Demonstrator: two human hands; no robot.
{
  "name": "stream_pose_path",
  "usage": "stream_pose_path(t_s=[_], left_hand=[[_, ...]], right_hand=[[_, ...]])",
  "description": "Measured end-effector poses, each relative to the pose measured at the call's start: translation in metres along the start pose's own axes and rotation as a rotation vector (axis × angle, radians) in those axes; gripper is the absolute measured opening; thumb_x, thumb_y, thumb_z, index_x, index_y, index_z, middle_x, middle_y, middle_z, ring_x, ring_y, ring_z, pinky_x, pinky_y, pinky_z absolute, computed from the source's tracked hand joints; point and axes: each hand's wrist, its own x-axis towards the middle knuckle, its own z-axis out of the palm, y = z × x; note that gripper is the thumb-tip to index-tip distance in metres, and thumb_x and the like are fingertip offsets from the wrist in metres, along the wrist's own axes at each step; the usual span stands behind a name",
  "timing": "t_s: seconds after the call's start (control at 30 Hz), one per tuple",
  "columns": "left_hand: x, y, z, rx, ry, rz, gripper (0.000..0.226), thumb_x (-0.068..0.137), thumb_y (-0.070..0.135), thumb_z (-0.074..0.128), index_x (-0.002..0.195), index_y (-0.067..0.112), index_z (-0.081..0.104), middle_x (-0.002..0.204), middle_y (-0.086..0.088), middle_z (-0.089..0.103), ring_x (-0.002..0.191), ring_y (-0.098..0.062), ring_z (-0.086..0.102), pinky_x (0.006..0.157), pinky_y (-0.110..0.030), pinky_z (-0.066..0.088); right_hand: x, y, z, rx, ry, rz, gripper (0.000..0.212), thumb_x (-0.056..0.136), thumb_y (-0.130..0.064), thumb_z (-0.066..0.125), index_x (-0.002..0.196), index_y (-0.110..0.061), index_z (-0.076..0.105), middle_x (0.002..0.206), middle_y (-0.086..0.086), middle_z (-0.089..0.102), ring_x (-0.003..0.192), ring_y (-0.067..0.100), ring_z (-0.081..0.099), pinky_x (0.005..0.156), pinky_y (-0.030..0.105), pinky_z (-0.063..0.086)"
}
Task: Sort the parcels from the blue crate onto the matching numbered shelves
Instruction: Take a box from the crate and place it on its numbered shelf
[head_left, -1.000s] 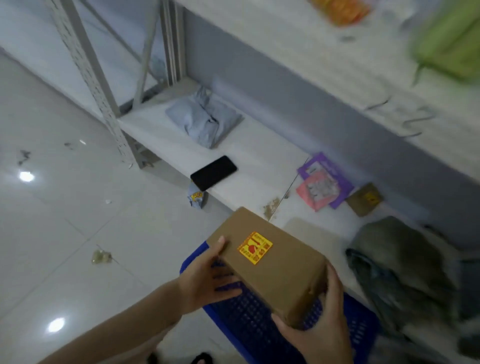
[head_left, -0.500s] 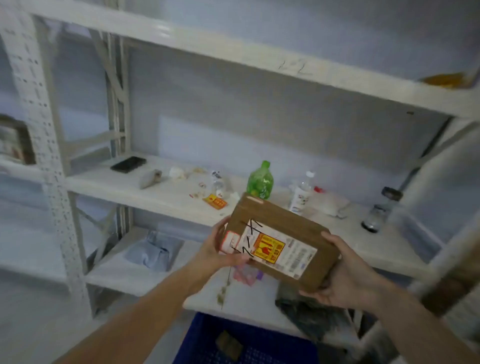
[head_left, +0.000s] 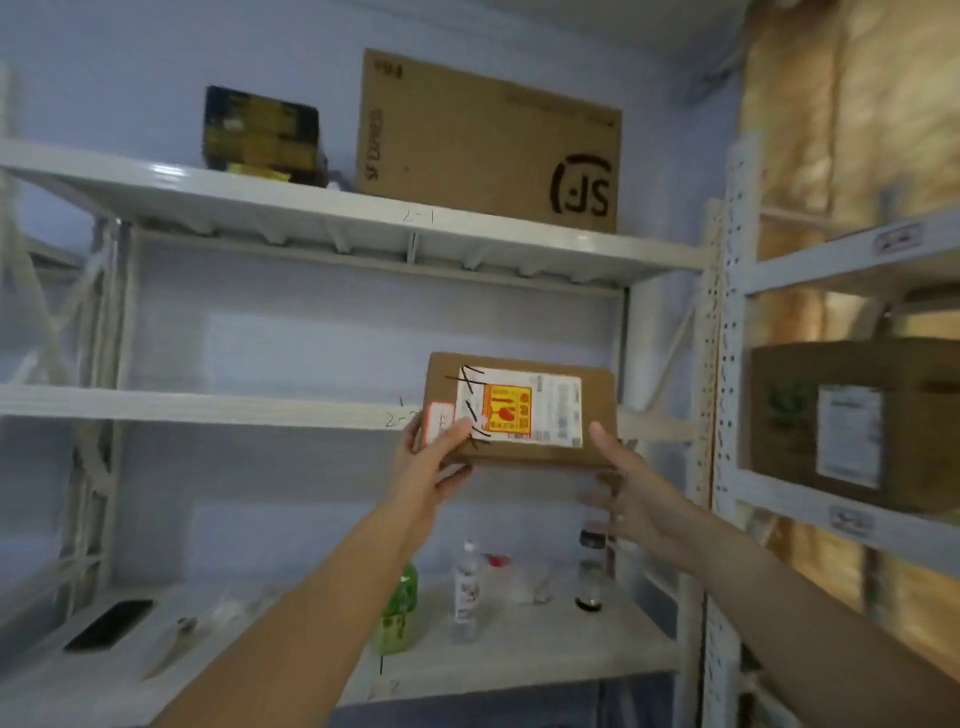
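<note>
i have the parcel (head_left: 519, 410) up at the front edge of the middle shelf (head_left: 208, 406), label side toward me, its long axis running left to right along that edge. my left hand (head_left: 431, 467) is clamped on the lower left corner, thumb across the label and the other fingers tucked under the bottom. my right hand (head_left: 631, 488) sits just below and outside the lower right corner with the fingers spread loose; it looks released, or at most brushing the box's underside, and i can't tell for sure whether it touches. so the left hand is the one carrying the load, and it is the nearer of the two to the shelf's marked edge.

the handwritten mark on the parcel reads something like 2-2, and a faint pencilled number on the middle shelf just left of the box seems to match, though both are blurry. the top shelf (head_left: 322, 208) carries a different mark and holds a big carton (head_left: 488, 140).

what matters next, as i judge it: the shelf opening lies straight ahead, beyond the box, and the bottom of the box appears to hang slightly below the shelf lip. i'd want a small lift, then a push forward, keeping the long side parallel to the edge and clear of the upright post (head_left: 727, 364) on the right.
</note>
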Motion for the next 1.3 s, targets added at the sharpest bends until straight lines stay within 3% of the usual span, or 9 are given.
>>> stream_pose_path(t_s=[0.1,0.27,0.4,0.5,0.67,0.8,0.93,1.1,1.3], left_hand=[[-0.008,0.016,0.055,-0.166,-0.031,0.031,0.052,0.081,0.021,0.070,0.129,0.018,0.050,0.119,-0.010,0.064,0.104,-0.022,0.063,0.088,-0.037,0.054],[-0.032,0.003,0.122,-0.196,-0.218,-0.038,0.062,0.072,0.028,0.075,0.129,0.021,0.051,0.116,-0.009,0.068,0.100,-0.020,0.065,0.083,-0.034,0.054],[-0.036,0.004,0.125,-0.083,-0.298,-0.087,0.067,0.072,0.051,0.068,0.132,0.027,0.050,0.116,0.000,0.066,0.104,-0.016,0.059,0.085,-0.035,0.048],[-0.022,0.019,0.113,-0.093,-0.300,-0.054,0.064,0.082,0.034,0.062,0.141,0.028,0.038,0.125,-0.008,0.062,0.114,-0.024,0.059,0.087,-0.040,0.053],[-0.025,0.035,0.129,0.235,-0.484,-0.017,0.048,0.086,0.015,0.063,0.132,0.020,0.049,0.118,-0.005,0.067,0.103,-0.022,0.067,0.085,-0.032,0.057],[-0.023,0.036,0.156,0.110,-0.415,-0.019,0.041,0.090,0.008,0.057,0.131,0.008,0.050,0.104,-0.005,0.071,0.093,-0.018,0.069,0.085,-0.028,0.057],[-0.028,0.033,0.171,0.104,-0.393,-0.010,0.039,0.095,0.007,0.049,0.135,0.009,0.046,0.111,-0.006,0.066,0.099,-0.020,0.064,0.088,-0.031,0.054],[-0.035,0.021,0.173,0.742,-0.367,0.211,0.042,0.100,0.023,0.038,0.142,0.023,0.035,0.142,-0.006,0.035,0.129,-0.023,0.042,0.108,-0.040,0.039],[-0.052,0.012,0.187,0.753,-0.377,0.314,0.044,0.095,0.013,0.051,0.138,0.017,0.046,0.124,-0.005,0.061,0.114,-0.022,0.056,0.103,-0.041,0.046]], right_hand=[[-0.006,-0.023,0.010,0.133,0.005,-0.096,0.118,0.050,-0.073,0.074,0.147,-0.035,0.018,0.148,0.008,0.035,0.126,0.031,0.046,0.082,0.041,0.051],[-0.015,-0.064,0.017,0.269,0.049,-0.298,0.064,0.076,-0.040,0.073,0.131,-0.035,0.040,0.124,0.003,0.064,0.106,0.025,0.064,0.089,0.045,0.049],[-0.028,-0.092,-0.009,0.068,0.100,-0.390,0.060,0.082,-0.033,0.069,0.132,-0.042,0.039,0.111,-0.003,0.071,0.098,0.016,0.067,0.082,0.038,0.051],[-0.035,-0.111,-0.034,-0.088,0.129,-0.404,0.057,0.082,-0.040,0.067,0.134,-0.043,0.042,0.105,-0.005,0.073,0.097,0.015,0.067,0.075,0.032,0.049],[-0.043,-0.125,-0.047,-0.201,0.162,-0.443,0.040,0.092,-0.042,0.054,0.130,-0.030,0.050,0.104,-0.007,0.070,0.085,0.003,0.066,0.070,0.019,0.052],[-0.045,-0.127,-0.043,-0.252,0.183,-0.432,0.054,0.096,-0.026,0.050,0.141,-0.010,0.025,0.123,0.006,0.055,0.079,0.003,0.060,0.048,0.004,0.045],[-0.048,-0.117,-0.045,-0.489,0.186,-0.397,0.076,0.091,-0.013,0.060,0.146,-0.014,0.007,0.130,0.001,0.047,0.109,0.010,0.046,0.063,0.004,0.040],[-0.059,-0.101,-0.060,-0.583,0.321,-0.386,0.058,0.091,-0.020,0.061,0.139,-0.017,0.030,0.133,0.001,0.055,0.121,0.024,0.053,0.100,0.044,0.047],[-0.080,-0.084,-0.078,-0.561,0.425,-0.404,0.044,0.089,-0.014,0.063,0.130,-0.009,0.049,0.125,0.002,0.061,0.118,0.018,0.056,0.102,0.035,0.044]])
